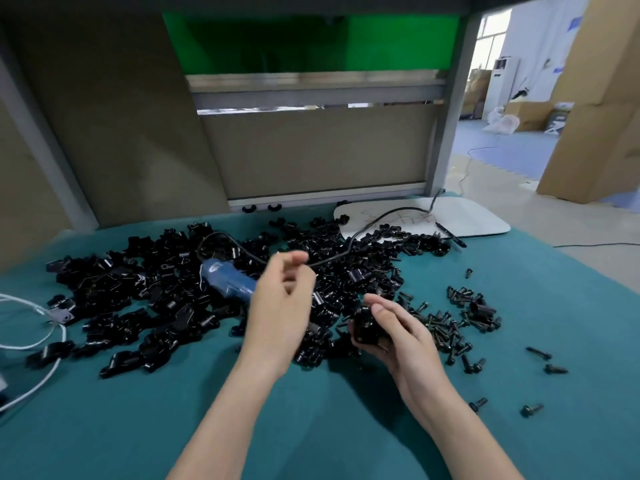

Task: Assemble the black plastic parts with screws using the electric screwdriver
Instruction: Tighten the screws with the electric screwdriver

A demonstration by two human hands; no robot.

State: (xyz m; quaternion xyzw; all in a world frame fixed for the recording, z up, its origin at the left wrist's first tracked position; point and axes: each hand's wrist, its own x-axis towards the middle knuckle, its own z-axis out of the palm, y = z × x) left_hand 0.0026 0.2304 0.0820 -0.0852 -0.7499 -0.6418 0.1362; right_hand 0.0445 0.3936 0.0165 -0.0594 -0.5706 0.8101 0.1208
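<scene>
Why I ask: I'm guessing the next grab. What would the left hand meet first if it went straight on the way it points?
Probably the black cord just beyond the left hand, then the pile of black parts; depth is unclear.

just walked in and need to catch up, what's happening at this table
A person is assembling black plastic pieces at a teal-covered table. The right hand grips one black part, close to the heap of loose screws. The left hand hovers, blurred, above the pile of parts; whether it pinches anything is unclear. The blue electric screwdriver lies on the pile, in neither hand.
</scene>
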